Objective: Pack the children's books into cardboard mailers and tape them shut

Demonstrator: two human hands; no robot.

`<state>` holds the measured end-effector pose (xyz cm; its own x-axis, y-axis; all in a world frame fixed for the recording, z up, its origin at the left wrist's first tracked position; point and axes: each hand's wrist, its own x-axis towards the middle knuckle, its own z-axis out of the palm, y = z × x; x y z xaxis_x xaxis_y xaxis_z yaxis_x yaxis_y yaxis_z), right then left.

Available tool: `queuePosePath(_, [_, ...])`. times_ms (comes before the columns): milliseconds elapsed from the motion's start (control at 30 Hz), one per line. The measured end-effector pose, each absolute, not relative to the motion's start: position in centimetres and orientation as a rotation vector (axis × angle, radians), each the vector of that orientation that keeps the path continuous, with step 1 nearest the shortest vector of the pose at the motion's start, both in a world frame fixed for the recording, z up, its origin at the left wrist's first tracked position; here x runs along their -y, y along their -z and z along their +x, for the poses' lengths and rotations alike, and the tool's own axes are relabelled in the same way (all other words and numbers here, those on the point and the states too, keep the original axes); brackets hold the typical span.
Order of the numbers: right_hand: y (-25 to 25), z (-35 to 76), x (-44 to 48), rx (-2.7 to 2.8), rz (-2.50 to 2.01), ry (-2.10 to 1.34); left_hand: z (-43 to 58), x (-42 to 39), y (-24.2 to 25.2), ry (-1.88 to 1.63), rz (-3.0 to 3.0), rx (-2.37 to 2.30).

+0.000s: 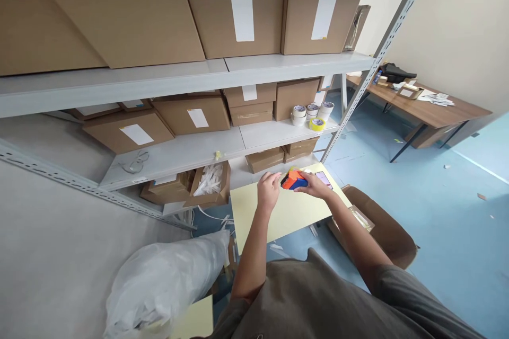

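- Blue floor [417, 212] all round, grey metal shelving [286, 69] standing just beyond the pale-yellow table [254, 206].
- Over the table's far side, here's what looks like an orange-and-blue tape dispenser [295, 180], its long axis running roughly left to right between the hands.
- Right hand [314, 185] has it, fingers wrapped about the right end.
- Left hand [269, 190] is nearer the black left end, just beside it: fingers curled close together, but whether they pinch anything, I can't tell.
- Smartphone [324, 179] lies toward the table's right end.
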<state>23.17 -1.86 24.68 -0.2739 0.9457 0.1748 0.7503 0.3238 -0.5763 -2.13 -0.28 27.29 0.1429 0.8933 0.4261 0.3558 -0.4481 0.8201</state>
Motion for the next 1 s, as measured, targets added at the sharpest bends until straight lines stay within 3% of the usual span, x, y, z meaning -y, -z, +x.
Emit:
queuePosePath(233, [-24.9,23.4,1.2,2.099,-1.594,-0.536,-2.4,-2.0,-27.0,-1.277,1.794,-1.219])
queuePosePath(467, [-23.7,26.8,-3.6,2.111,-1.662,-0.268,-2.1,-4.0,-25.5,-1.347,1.603,-1.415])
queuePosePath(667, [-23.0,30.9,-12.3,2.147,-1.537,-0.168,-1.8,-6.2,-25.9,-1.343,1.585,-1.548])
queuePosePath(1000, [-22.5,30.4,-30.3,2.294,-1.445,-0.283,1.4,-7.1,-23.9,-1.299,1.501,-1.762])
